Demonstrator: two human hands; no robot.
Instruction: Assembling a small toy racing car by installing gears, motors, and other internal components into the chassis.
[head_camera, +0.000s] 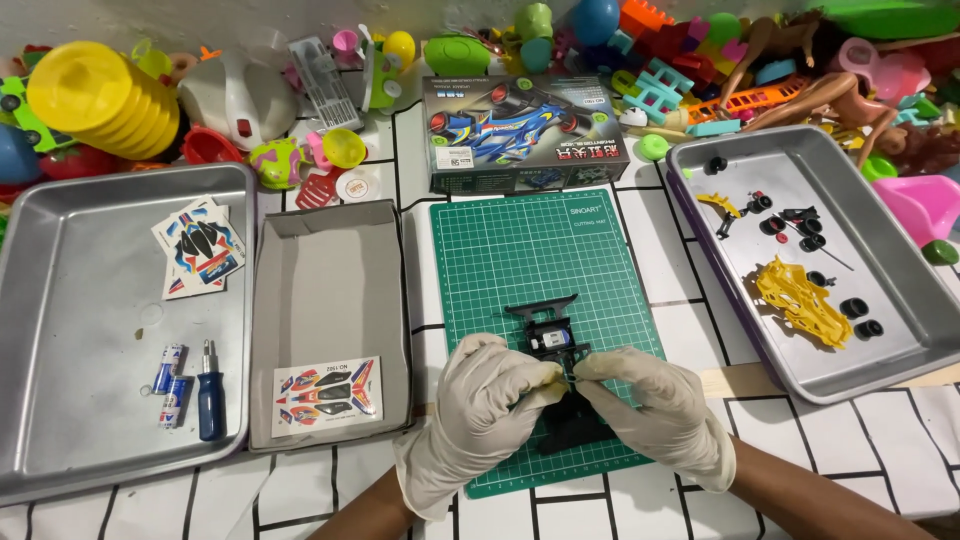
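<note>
Gripping the black toy-car chassis (556, 345) from both sides, the left hand (490, 405) and right hand (650, 400), both gloved, close their fingertips on its middle over the green cutting mat (535, 265). The chassis is probably light, rigid thin plastic with fragile clips; hold by the side rails, not the front bumper. The glove material may slip. Nearby lie the grey box lid (330, 290), the kit box (525, 135), and the right tray (900, 355) of wheels; nothing obstructs the hands.
</note>
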